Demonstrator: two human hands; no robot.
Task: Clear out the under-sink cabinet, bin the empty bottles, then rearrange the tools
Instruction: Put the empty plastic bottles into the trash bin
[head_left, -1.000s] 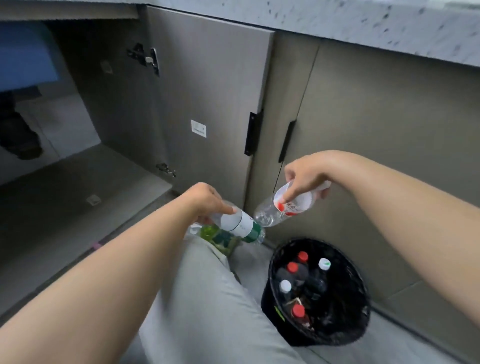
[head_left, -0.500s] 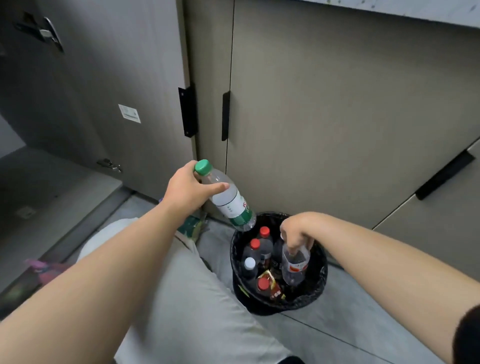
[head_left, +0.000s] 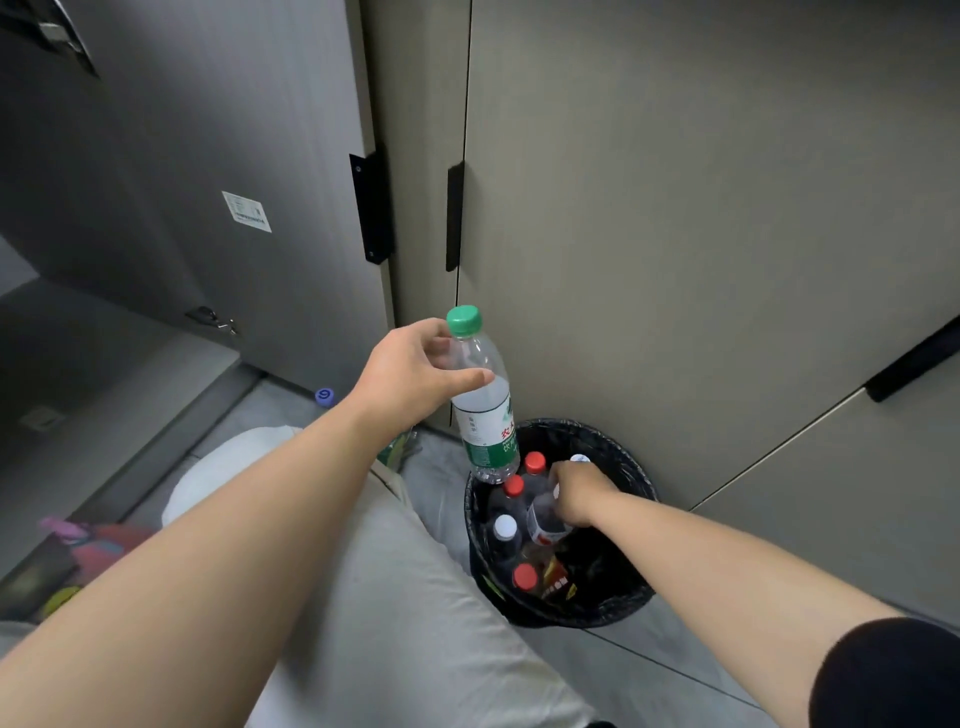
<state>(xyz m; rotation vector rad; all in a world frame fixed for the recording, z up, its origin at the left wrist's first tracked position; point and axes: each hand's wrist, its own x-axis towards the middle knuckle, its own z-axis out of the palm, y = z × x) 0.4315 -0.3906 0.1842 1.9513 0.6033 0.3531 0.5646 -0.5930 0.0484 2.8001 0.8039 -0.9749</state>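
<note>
My left hand grips a clear bottle with a green cap and green-and-white label, held upright just above the left rim of the black-lined bin. My right hand is down inside the bin, fingers curled on a clear bottle with a red-and-white label. Several bottles with red and white caps stand in the bin beside it.
The open cabinet door stands at left, with the dark cabinet floor beyond it. Closed grey doors back the bin. A purple cap lies on the floor. Pink and yellow items sit at lower left. My knee is beside the bin.
The view swung from the cabinet to the bin. My right hand lowered its bottle into the bin. My left hand lifted the green-capped bottle upright and moved it over the bin's edge.
</note>
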